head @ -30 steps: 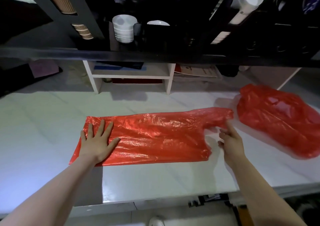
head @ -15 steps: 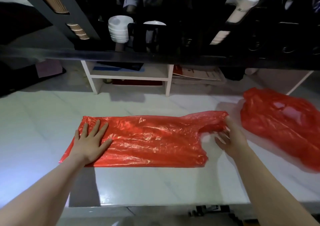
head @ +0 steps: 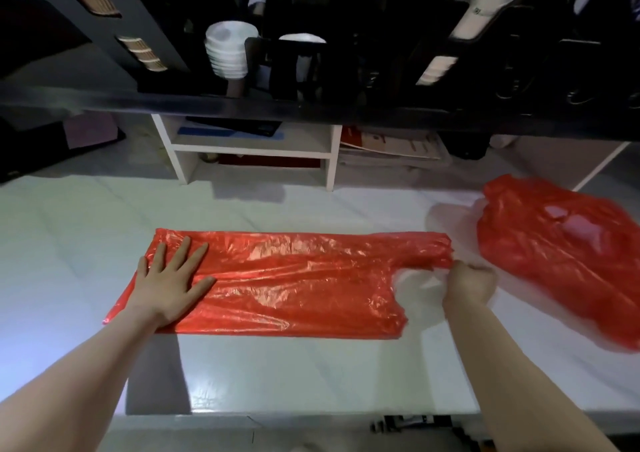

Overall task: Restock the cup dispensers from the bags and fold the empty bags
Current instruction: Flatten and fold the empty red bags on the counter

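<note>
Two hands on bag (head: 294,278), long axis left-right: left hand (head: 169,280) flat, fingers (head: 181,254) spread, on bottom end; right hand (head: 469,283) fingers clamped on handle (head: 433,247).

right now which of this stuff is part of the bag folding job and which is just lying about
In the job:
- flat bag, pressed by the left hand, handle gripped by the right hand
- crumpled bag
- cup dispensers

Lying about:
- white shelf
- papers
</note>
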`<state>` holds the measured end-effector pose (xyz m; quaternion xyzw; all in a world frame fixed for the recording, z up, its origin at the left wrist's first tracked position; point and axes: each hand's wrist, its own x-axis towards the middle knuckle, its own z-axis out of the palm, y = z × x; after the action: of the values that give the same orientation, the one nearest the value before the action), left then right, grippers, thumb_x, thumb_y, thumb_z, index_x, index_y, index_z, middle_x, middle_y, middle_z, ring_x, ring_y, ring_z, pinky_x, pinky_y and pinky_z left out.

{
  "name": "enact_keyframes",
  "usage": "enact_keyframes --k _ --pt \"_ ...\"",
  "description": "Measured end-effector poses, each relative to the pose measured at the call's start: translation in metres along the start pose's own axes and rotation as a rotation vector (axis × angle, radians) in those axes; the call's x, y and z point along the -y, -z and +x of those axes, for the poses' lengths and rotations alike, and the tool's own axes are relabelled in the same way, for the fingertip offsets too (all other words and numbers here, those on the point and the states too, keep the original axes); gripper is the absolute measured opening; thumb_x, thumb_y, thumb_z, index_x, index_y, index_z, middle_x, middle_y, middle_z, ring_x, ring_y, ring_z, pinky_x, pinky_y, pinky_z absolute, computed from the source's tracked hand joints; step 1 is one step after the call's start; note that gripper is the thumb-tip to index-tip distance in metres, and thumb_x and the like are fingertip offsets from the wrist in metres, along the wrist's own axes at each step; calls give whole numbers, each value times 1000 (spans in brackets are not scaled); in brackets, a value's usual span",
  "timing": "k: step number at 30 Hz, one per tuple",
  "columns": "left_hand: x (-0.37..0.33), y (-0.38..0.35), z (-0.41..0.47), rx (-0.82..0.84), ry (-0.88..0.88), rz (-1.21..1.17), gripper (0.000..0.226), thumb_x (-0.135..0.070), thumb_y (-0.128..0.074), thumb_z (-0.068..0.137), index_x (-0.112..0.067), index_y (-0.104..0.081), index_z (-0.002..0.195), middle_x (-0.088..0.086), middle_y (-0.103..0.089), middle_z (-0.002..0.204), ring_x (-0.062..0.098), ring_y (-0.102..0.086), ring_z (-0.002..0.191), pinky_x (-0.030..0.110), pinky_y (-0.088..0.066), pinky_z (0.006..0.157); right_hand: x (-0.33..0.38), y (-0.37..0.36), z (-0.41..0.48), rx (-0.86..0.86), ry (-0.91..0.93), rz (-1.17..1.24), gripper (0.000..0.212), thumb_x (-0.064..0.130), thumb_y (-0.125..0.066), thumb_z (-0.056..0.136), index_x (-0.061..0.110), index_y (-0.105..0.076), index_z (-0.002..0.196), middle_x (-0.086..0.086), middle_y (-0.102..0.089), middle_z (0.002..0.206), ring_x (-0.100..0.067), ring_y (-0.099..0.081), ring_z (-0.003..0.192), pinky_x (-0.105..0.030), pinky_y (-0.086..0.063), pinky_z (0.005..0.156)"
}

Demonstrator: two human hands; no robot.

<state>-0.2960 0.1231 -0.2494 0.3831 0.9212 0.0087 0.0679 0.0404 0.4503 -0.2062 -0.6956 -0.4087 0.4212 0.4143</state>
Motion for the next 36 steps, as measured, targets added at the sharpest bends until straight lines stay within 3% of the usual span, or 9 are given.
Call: enact_keyframes --k 3,7,10,13,23,28,32,34,36 --pt "-2 1 0 -8 -2 -3 88 -83 0 67 -45 6 147 -6 4 159 32 5 146 52 2 115 10 -5 -36 -53 571 -204 33 4 -61 76 3 -55 108 -19 -56 112 -35 -50 108 -40 -37 93" --pt "-4 2 -3 20 10 3 89 -82 1 66 -45 7 146 -6 5 160 32 6 146 52 2 115 0 -49 -118 476 1058 -571 55 27 -57 89 19 -37 140 -4 -26 154 -25 -15 144 -41 -14 117" --pt "-5 1 -5 12 11 -1 88 -83 2 65 -45 11 144 -6 5 159 31 6 146 52 3 115 -26 -78 -147 743 1220 -901 66 52 -36 94 33 -6 150 2 12 158 -21 20 144 -45 12 114" --pt "-5 -1 -9 23 17 -2 86 -84 1 65 -46 13 142 -7 5 159 31 6 146 51 4 115 -43 -83 -130 786 1155 -1075 67 65 -22 92 37 -5 150 -1 11 159 -24 17 145 -50 16 111" --pt "-11 0 -5 31 -9 -4 82 -83 1 67 -49 19 139 -6 7 159 32 8 146 54 4 115 -34 -26 0 433 771 -1153 73 74 -7 83 39 -9 148 -2 -1 160 -20 3 147 -61 0 111" --pt "-13 10 -1 110 7 -32 84 -80 -9 70 -46 4 147 -9 7 159 27 7 146 48 3 116 -30 -26 0 454 758 -1128 69 70 -19 87 37 -14 148 -1 -6 160 -21 -2 147 -60 -4 112" --pt "3 21 4 125 -2 -214 84 -73 -5 73 -38 -17 148 -12 -11 158 17 -12 145 42 -12 116 5 -32 -27 498 547 -714 58 48 -52 86 31 -41 141 -3 -48 139 -24 -28 140 -46 -14 110" --pt "6 23 5 109 12 -133 60 -64 -19 89 -45 -19 146 -16 -12 157 20 -17 143 42 -18 114 21 -46 -63 497 591 -592 50 41 -54 87 34 -46 136 2 -62 113 -20 -22 143 -58 4 112" --pt "2 26 8 66 6 -74 50 -53 -35 95 -49 -26 143 -17 -17 156 24 -20 140 45 -21 110 24 -58 -105 565 685 -602 47 41 -53 88 37 -47 134 3 -62 121 -15 -14 146 -62 14 107"
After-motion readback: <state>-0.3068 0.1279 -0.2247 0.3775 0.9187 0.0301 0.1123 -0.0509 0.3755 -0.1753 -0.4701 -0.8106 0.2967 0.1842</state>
